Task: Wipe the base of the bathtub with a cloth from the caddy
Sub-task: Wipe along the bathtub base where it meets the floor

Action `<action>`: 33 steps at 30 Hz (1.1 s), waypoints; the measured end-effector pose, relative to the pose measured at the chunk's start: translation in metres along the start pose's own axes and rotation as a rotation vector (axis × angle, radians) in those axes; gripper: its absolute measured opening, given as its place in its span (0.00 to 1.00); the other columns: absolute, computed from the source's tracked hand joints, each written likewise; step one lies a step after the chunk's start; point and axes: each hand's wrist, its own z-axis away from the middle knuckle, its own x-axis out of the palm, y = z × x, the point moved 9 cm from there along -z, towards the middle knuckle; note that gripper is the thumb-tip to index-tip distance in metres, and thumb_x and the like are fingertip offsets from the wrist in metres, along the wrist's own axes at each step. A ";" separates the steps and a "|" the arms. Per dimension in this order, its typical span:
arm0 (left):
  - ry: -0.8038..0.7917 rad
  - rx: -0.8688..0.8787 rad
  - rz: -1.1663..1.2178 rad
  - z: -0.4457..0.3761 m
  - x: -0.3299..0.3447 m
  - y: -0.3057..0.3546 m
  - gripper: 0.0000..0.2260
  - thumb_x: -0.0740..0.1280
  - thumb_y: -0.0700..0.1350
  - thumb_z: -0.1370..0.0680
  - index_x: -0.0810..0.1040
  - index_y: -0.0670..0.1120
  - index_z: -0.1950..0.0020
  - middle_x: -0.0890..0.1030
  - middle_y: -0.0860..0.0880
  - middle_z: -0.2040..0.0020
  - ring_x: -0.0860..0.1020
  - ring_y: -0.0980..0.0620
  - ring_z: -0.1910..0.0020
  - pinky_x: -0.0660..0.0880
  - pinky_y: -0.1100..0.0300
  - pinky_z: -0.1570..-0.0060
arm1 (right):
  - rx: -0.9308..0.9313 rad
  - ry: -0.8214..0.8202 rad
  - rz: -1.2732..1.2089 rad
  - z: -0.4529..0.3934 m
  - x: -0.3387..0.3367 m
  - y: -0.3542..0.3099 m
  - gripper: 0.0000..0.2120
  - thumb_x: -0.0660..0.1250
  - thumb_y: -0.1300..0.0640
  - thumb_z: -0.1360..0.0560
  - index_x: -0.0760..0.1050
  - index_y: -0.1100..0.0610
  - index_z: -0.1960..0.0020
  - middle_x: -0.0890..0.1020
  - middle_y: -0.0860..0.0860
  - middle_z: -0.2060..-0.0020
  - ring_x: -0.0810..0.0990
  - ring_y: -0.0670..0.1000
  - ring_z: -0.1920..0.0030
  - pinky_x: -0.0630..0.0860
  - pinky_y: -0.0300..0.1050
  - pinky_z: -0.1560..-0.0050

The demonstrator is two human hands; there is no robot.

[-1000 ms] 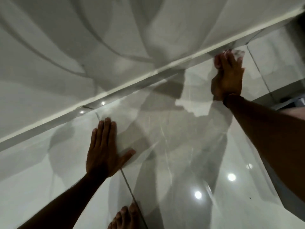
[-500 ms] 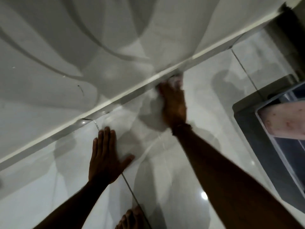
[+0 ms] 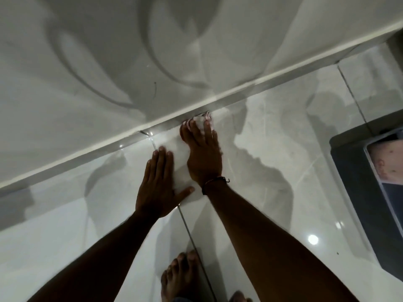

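Cloth (image 3: 201, 121) is pressed by the right hand (image 3: 204, 159) into the bathtub's base seam (image 3: 239, 92) while the left hand (image 3: 158, 185), fingers spread flat on the floor tile (image 3: 283, 162), braces.

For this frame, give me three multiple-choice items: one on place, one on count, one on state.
1. Where is the cloth?
A. at the seam under the tub
B. in the caddy
C. on the foot

2. How many hands touch the floor?
A. none
B. one
C. two

3. How does the left hand lie?
A. fisted
B. flat, fingers together
C. lifted

Answers:
1 A: the right hand presses the cloth against the tub's base edge.
2 C: both hands are down on the tiles.
3 B: its palm lies flat on the tile, holding nothing.
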 end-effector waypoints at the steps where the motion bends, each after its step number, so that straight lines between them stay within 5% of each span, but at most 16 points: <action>1: 0.004 0.000 -0.004 0.000 0.001 -0.001 0.55 0.56 0.78 0.24 0.45 0.39 0.14 0.42 0.38 0.13 0.40 0.39 0.14 0.44 0.45 0.15 | -0.007 0.008 0.008 0.003 0.002 -0.009 0.33 0.57 0.66 0.20 0.63 0.47 0.18 0.62 0.47 0.16 0.51 0.61 0.14 0.58 0.65 0.17; 4: 0.017 -0.004 -0.039 0.000 0.002 -0.002 0.55 0.53 0.78 0.24 0.46 0.37 0.14 0.44 0.36 0.14 0.41 0.39 0.14 0.46 0.45 0.15 | -0.248 -0.013 0.050 0.011 0.016 -0.046 0.24 0.57 0.59 0.17 0.72 0.50 0.22 0.72 0.50 0.21 0.63 0.64 0.18 0.65 0.65 0.20; 7: 0.044 -0.015 -0.019 0.000 0.002 -0.004 0.56 0.55 0.79 0.25 0.45 0.36 0.15 0.44 0.37 0.14 0.42 0.40 0.14 0.46 0.45 0.15 | -0.307 -0.033 0.107 0.007 0.015 -0.038 0.28 0.56 0.64 0.20 0.72 0.48 0.23 0.72 0.49 0.21 0.63 0.63 0.17 0.65 0.64 0.20; 10: 0.070 -0.050 0.016 -0.004 0.000 -0.005 0.57 0.57 0.79 0.26 0.45 0.37 0.14 0.44 0.38 0.13 0.42 0.41 0.13 0.43 0.47 0.15 | -0.175 -0.002 0.148 -0.009 -0.015 0.022 0.35 0.59 0.69 0.25 0.69 0.47 0.21 0.69 0.50 0.19 0.59 0.64 0.16 0.60 0.62 0.18; 14: 0.091 -0.100 0.010 -0.006 0.002 -0.005 0.57 0.56 0.79 0.26 0.43 0.39 0.14 0.43 0.40 0.13 0.40 0.43 0.13 0.36 0.53 0.16 | 0.171 0.093 0.168 -0.046 -0.098 0.152 0.32 0.59 0.67 0.22 0.67 0.47 0.20 0.64 0.51 0.17 0.55 0.63 0.15 0.59 0.58 0.19; 19: 0.082 -0.120 0.000 -0.008 0.009 -0.010 0.58 0.55 0.80 0.27 0.42 0.40 0.14 0.42 0.41 0.12 0.42 0.43 0.13 0.38 0.52 0.16 | 0.379 0.158 0.225 -0.097 -0.176 0.275 0.26 0.53 0.62 0.19 0.68 0.54 0.22 0.65 0.57 0.18 0.57 0.63 0.16 0.50 0.69 0.16; 23: 0.105 -0.101 0.005 -0.008 0.010 -0.009 0.58 0.56 0.79 0.27 0.40 0.41 0.14 0.38 0.44 0.13 0.41 0.44 0.13 0.37 0.52 0.16 | 0.469 0.194 0.234 -0.119 -0.206 0.326 0.26 0.60 0.64 0.19 0.67 0.58 0.21 0.64 0.61 0.19 0.59 0.64 0.17 0.52 0.72 0.18; 27: 0.114 -0.086 -0.003 -0.010 0.006 -0.007 0.58 0.59 0.78 0.27 0.42 0.40 0.14 0.39 0.43 0.13 0.42 0.43 0.13 0.39 0.50 0.15 | 0.394 0.184 0.248 -0.112 -0.182 0.292 0.26 0.57 0.65 0.18 0.65 0.60 0.20 0.64 0.60 0.18 0.58 0.63 0.16 0.49 0.66 0.16; 33: 0.105 -0.055 -0.013 -0.007 0.001 -0.003 0.57 0.56 0.79 0.26 0.46 0.37 0.14 0.47 0.37 0.13 0.45 0.40 0.13 0.47 0.45 0.15 | 0.233 0.113 0.062 -0.048 -0.092 0.137 0.27 0.59 0.63 0.18 0.66 0.51 0.19 0.63 0.55 0.17 0.53 0.65 0.15 0.54 0.59 0.16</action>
